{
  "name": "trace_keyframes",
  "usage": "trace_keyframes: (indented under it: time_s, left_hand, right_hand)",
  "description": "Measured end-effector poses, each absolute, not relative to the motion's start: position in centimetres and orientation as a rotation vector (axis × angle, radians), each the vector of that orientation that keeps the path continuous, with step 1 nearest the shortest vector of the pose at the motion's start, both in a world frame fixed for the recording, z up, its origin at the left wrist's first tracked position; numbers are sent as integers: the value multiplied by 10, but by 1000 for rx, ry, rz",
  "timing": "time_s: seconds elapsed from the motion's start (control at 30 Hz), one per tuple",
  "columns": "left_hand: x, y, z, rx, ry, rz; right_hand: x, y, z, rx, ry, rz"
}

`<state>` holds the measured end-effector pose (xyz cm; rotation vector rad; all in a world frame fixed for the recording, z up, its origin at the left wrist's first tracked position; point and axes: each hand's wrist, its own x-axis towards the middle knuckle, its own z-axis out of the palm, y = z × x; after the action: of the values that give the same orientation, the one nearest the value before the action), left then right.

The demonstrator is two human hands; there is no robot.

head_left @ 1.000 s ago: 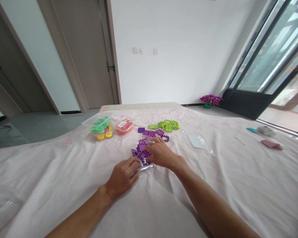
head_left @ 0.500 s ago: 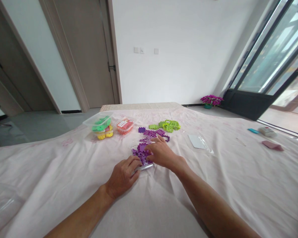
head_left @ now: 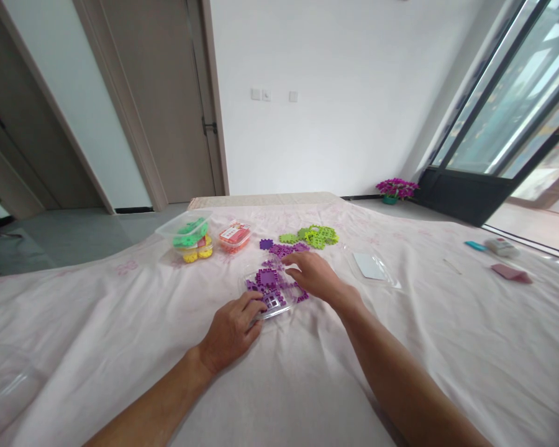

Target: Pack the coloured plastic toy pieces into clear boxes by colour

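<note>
A clear plastic box [head_left: 284, 310] holding purple interlocking pieces [head_left: 267, 278] lies in front of me. At its near left edge, my left hand [head_left: 233, 326] has its fingers curled over the rim and grips it. My right hand [head_left: 313, 274] hovers just beyond the box's right side, with thumb and fingers apart and nothing visible in them. More purple pieces [head_left: 282, 249] lie loose behind the box, partly hidden by that hand. Other purple pieces [head_left: 302, 294] show by the box's right side, below my right palm.
Light green pieces [head_left: 319, 236] are heaped farther back. To the left stand a box of red pieces [head_left: 235, 237] and stacked tubs with green and yellow pieces [head_left: 192, 239]. A clear lid with a white card [head_left: 369, 266] lies right; a pink cloth [head_left: 511, 273] is farther right.
My right hand has pulled out of the box to the right and its fingers have opened. More purple pieces show in the box and at its right side. My left hand has stayed put.
</note>
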<state>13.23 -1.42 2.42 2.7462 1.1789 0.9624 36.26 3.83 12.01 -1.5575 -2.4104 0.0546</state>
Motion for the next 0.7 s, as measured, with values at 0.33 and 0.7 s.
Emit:
trace_keyframes:
  time_s: [0.33,0.7]
  left_hand:
    - [133,-16,29,2738,1204,955]
    - [133,-15,27,2731,1203,937]
  right_hand:
    - [384,50,101,-1943,-2571,244]
    - [378,53,91,-1978,-2585,91]
